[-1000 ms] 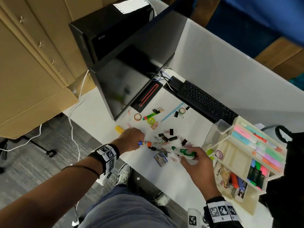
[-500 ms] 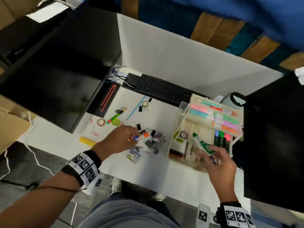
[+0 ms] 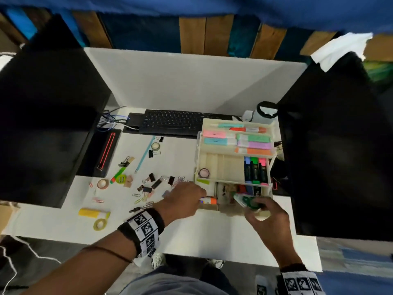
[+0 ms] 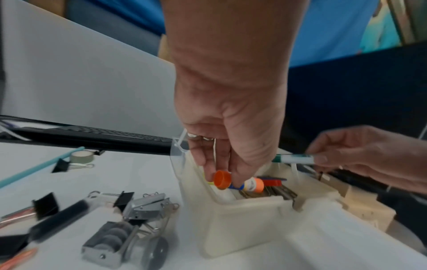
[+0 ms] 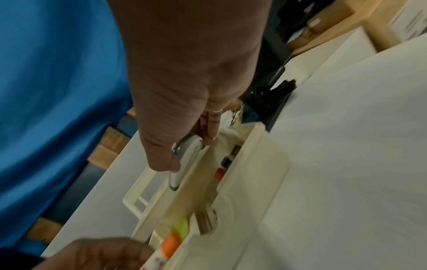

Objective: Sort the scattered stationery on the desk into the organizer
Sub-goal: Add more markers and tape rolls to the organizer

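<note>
A cream tiered organizer (image 3: 221,167) stands at the desk's right, with highlighters on top and markers in the middle tier. My left hand (image 3: 187,199) pinches a small glue stick (image 3: 209,201) with orange caps over the organizer's front left compartment (image 4: 242,206); the wrist view shows the glue stick (image 4: 240,183) just above the rim. My right hand (image 3: 265,216) grips a green-and-white correction tape (image 3: 247,202) over the front right compartment. In the right wrist view, the correction tape (image 5: 184,157) hangs between thumb and fingers above the organizer (image 5: 254,164).
Binder clips (image 3: 152,177), paper clips, tape rolls (image 3: 103,184), a teal pen (image 3: 144,155), a green marker (image 3: 118,174) and a yellow eraser (image 3: 89,212) lie scattered on the white desk. A black keyboard (image 3: 174,122) lies behind. Dark monitors (image 3: 49,124) flank both sides.
Both hands moved right from the scattered pile to the organizer, carrying the glue stick and the correction tape. The head view swung right and centred on the desk.
</note>
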A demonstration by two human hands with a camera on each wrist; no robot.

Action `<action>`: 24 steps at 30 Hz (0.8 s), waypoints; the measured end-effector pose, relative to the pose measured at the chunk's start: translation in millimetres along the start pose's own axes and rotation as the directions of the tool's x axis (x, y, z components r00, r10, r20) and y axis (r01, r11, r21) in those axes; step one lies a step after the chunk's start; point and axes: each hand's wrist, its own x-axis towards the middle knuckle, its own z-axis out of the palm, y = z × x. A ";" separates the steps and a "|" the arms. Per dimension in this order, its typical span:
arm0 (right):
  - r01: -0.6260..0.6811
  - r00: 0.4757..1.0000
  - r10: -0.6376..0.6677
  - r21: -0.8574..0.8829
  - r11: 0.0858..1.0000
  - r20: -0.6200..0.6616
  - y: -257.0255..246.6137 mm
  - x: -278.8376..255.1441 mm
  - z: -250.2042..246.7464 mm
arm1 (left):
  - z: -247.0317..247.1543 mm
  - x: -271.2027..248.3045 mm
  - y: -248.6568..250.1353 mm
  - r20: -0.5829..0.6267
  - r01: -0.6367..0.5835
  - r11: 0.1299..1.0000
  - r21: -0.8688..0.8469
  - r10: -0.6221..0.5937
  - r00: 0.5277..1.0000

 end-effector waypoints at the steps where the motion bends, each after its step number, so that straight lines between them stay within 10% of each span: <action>1: 0.031 0.999 -0.030 -0.024 0.999 0.025 1.3 4.7 7.9 | -2.6 4.2 5.8 0.032 0.016 0.997 0.069 -0.018 0.999; 7: 0.045 0.991 -0.013 -0.241 0.969 0.133 3.4 35.4 58.9 | -15.6 16.7 36.2 0.185 0.073 0.944 0.320 -0.138 0.973; 24: -0.042 0.968 0.176 -0.572 0.819 0.180 -12.5 42.8 101.1 | 13.4 25.3 9.9 0.123 0.037 0.974 0.222 -0.066 0.990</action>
